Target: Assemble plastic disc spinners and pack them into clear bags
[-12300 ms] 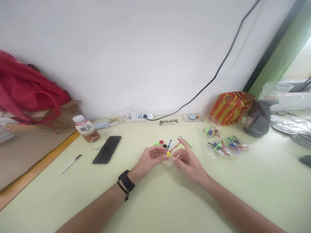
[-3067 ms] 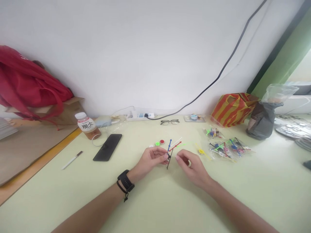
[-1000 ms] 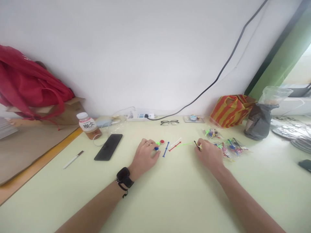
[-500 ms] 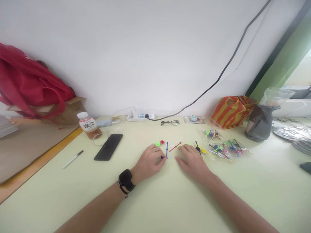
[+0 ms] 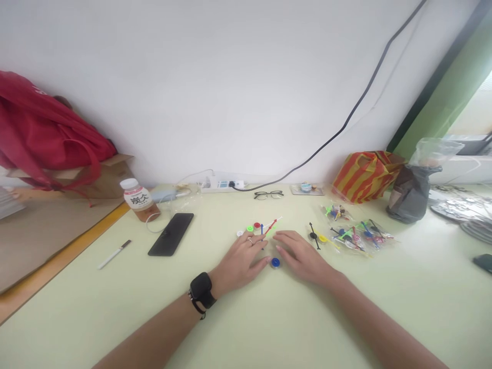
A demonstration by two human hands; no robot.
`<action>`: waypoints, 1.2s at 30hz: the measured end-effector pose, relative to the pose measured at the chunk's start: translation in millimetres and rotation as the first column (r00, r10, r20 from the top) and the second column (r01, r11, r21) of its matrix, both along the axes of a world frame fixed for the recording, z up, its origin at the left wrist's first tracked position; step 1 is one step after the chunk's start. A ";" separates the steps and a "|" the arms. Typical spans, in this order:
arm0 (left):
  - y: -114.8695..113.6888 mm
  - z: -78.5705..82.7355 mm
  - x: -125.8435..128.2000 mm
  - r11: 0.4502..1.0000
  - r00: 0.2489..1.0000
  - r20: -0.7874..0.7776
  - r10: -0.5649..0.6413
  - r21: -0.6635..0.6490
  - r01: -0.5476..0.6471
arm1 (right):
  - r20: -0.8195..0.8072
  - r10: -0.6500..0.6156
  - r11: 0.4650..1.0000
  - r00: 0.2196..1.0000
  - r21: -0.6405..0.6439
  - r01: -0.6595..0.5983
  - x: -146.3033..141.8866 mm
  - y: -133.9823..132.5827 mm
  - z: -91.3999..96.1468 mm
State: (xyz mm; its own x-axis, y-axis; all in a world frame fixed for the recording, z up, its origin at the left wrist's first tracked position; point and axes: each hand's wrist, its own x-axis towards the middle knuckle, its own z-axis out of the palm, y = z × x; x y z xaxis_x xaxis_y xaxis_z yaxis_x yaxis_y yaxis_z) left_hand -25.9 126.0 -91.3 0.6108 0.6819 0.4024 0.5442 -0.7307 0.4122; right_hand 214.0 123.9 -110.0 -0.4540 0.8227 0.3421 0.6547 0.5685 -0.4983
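Observation:
My left hand (image 5: 240, 259) rests low over the table, fingers stretched out over a blue arrow (image 5: 262, 228) and its thumb apart from them. Close beyond its fingertips, a red arrow (image 5: 272, 225) lies aslant, with a white arrow and a green one partly hidden behind it. Opposite, my right hand (image 5: 302, 255) has loosely bent fingers near these arrows, the thumb spread and nothing visible in it. A round blue disc (image 5: 275, 263) sits between the two thumbs. White (image 5: 240, 234), green (image 5: 249, 228) and red (image 5: 257, 225) discs stand beyond my left hand.
A black arrow (image 5: 314, 237) and a yellow disc (image 5: 323, 239) lie to the right, beside bagged spinner parts (image 5: 361, 238). Glasses (image 5: 268, 195) and a power strip (image 5: 223, 186) are near the wall. A phone (image 5: 171, 234), a pen-like stick (image 5: 114, 254) and a bottle (image 5: 139, 200) occupy the left.
The blue disc, earlier mostly hidden at my left fingers, now lies uncovered between my hands. My left hand has shifted right and spread its fingers. The red and white arrows have moved left.

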 end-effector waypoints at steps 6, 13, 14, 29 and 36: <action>7.5 -8.4 -2.1 0.998 0.998 -0.016 0.060 -0.019 -0.060 | -0.069 0.099 0.994 0.993 -0.045 -0.103 -5.8 -15.7 15.8; 11.5 -11.2 -2.6 0.987 0.988 -0.024 0.154 -0.038 -0.155 | -0.085 -0.013 0.997 0.996 -0.077 0.006 -8.4 -10.3 0.7; 11.3 -10.4 -2.6 0.984 0.984 -0.050 0.172 -0.026 -0.174 | -0.087 -0.024 0.998 0.996 -0.061 0.018 -8.3 -8.1 -2.1; 6.9 -8.1 -1.0 0.978 0.963 -0.177 0.201 0.096 -0.186 | 0.082 0.110 0.993 0.991 0.025 -0.113 -15.1 -13.1 -0.9; 6.5 -10.3 1.9 0.969 0.952 -0.185 0.245 0.082 -0.233 | 0.139 0.111 0.989 0.984 -0.116 -0.095 -11.9 -8.5 -1.1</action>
State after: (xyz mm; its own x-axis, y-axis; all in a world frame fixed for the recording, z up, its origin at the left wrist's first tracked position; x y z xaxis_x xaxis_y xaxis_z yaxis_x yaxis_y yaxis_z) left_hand -24.0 132.4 -101.6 0.5024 0.7964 0.3367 0.7707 -0.5890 0.2431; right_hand 202.1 115.4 -111.1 -0.5761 0.7977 0.1785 0.6651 0.5844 -0.4649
